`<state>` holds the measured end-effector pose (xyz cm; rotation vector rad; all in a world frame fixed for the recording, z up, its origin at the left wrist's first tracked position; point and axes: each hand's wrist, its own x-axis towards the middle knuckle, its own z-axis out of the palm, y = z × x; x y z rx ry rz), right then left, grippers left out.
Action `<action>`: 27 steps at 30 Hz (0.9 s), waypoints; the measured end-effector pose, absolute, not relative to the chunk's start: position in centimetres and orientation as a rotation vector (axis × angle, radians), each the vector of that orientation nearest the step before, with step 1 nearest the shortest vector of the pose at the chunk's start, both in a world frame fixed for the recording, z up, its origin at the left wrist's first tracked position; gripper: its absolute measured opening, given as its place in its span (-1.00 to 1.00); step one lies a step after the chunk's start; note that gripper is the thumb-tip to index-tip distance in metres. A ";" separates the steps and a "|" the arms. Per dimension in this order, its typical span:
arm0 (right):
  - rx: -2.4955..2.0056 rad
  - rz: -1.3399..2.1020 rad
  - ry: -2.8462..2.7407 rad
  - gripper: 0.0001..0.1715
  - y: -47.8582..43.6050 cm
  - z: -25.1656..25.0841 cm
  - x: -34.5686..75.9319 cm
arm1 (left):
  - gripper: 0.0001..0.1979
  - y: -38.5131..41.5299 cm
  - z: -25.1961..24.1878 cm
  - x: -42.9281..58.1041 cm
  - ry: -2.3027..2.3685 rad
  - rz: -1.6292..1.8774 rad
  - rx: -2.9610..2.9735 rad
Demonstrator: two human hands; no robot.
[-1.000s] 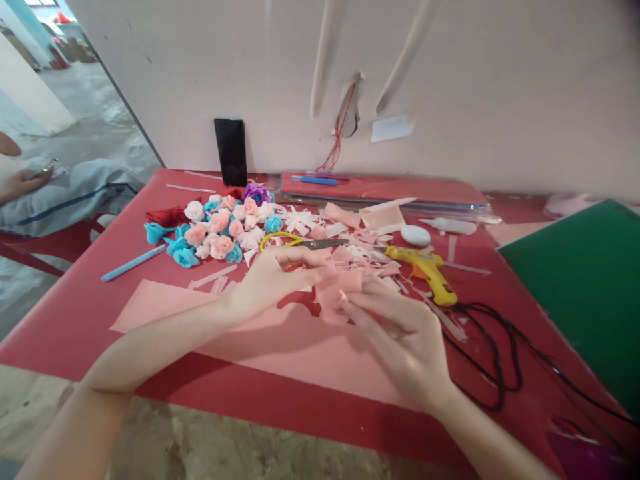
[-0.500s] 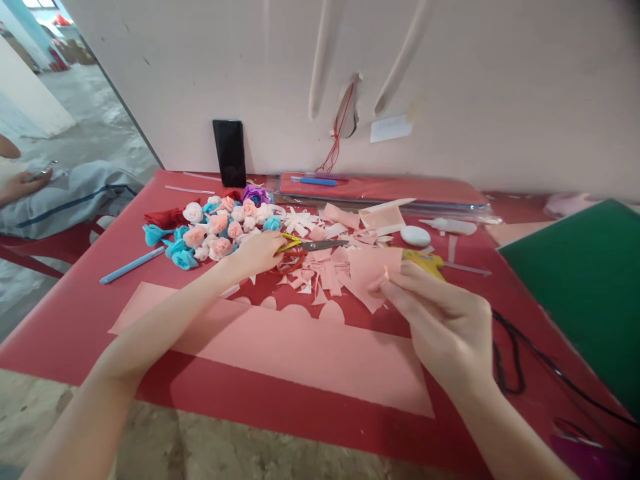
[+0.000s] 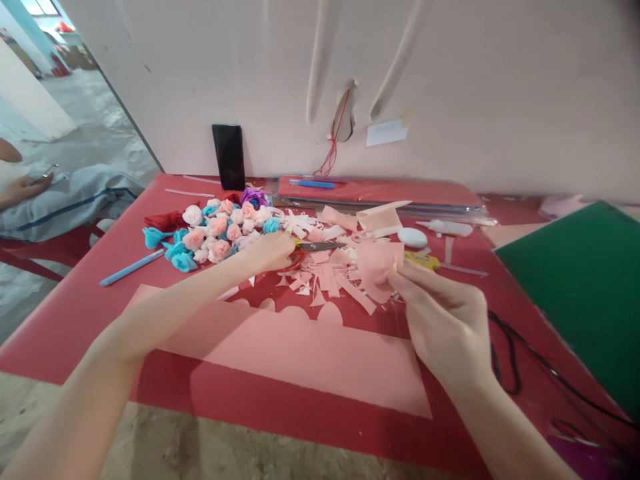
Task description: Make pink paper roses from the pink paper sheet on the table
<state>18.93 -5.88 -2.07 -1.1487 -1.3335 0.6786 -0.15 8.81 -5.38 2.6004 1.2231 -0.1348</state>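
Note:
My left hand (image 3: 270,251) is closed over the handles of the scissors (image 3: 320,246), which lie on the red table (image 3: 75,300) among pink paper scraps (image 3: 325,277). My right hand (image 3: 443,313) pinches a folded piece of pink paper (image 3: 377,267) and holds it just above the table. A large pink sheet (image 3: 300,350) with a scalloped cut edge lies in front of me. A yellow glue gun (image 3: 423,261) shows partly behind my right hand.
A heap of pink, white, blue and purple paper flowers (image 3: 220,230) sits at the left, a blue pen (image 3: 131,268) beside it. A black phone (image 3: 229,157) leans on the wall. A green board (image 3: 585,287) and black cable (image 3: 505,347) lie at the right. Another person's hand (image 3: 20,190) shows far left.
My left hand let go of the pink paper, reached forward to the scissors and closed on their handles. My right hand lifted the paper up and to the right.

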 end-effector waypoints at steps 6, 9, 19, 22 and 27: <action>-1.116 0.687 -1.241 -0.88 -5.9 -1.4 19.1 | -0.71 8.0 -3.6 -1.2 1.165 0.141 2.486; -1.094 0.695 -1.201 -0.87 -5.8 -1.1 19.0 | -0.73 7.4 -3.0 -1.6 1.136 0.293 2.334; -1.000 0.686 -1.067 -0.95 -5.1 0.2 20.1 | -0.59 2.5 -3.1 -2.6 0.720 0.460 1.617; -0.981 0.847 -1.046 -0.85 -4.5 0.2 20.8 | -0.54 0.9 -2.1 -3.1 0.647 0.465 1.281; -0.929 1.076 -1.153 -0.69 -3.6 0.2 21.4 | -0.64 -1.5 -1.5 -3.8 0.474 0.400 1.093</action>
